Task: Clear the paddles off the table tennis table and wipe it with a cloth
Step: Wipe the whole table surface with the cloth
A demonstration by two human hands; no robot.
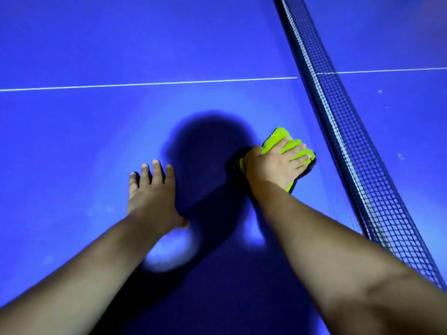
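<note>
Right hand: the right hand (271,165) is pressing down on a yellow-green cloth (278,137), palm on top, fingers spread and lying across it, with folds of fabric bulging up between them.
Right thumb: it is lying out of sight, so I cannot tell whether it is tucking under the cloth.
Cloth: it is sitting bunched under the right palm on the blue table (96,129), sticking out past the fingertips and on both sides of the hand, with a dark edge showing by the wrist and at the fingertip end.
Net: the net (350,141) is running just beyond the right fingertips, near the cloth but not touching it.
Left hand: the left hand (152,197) is resting flat on the bare table, fingers straight and slightly apart, holding nothing.
Gap between hands: the left hand is lying well apart from the cloth, on the side away from the net.
White line: a thin white line (145,83) is crossing the table well past both sets of fingertips.
Shadow: a dark rounded shadow (208,141) is falling on the table between the two hands, reaching the wrist side of the cloth.
</note>
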